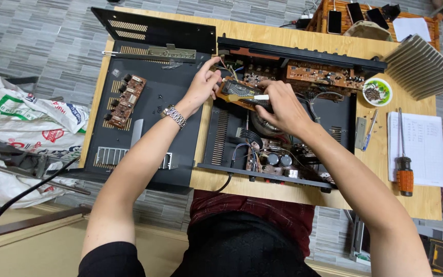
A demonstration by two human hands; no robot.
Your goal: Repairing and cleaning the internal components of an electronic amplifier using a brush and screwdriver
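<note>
Bare forearms — flat brown circuit board (pixel 234 91)

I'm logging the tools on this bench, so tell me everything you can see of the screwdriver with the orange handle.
The screwdriver lies flat on the wooden table, near its right edge, far from both hands. Its thin metal shaft points away from the person; the handle, nearest them, is orange with ribbed grip and a dark collar and end cap. The shaft and part of the handle rest on a white sheet of paper. A blue pen lies to its left, apart from it. Its tip is too small to tell.
</note>
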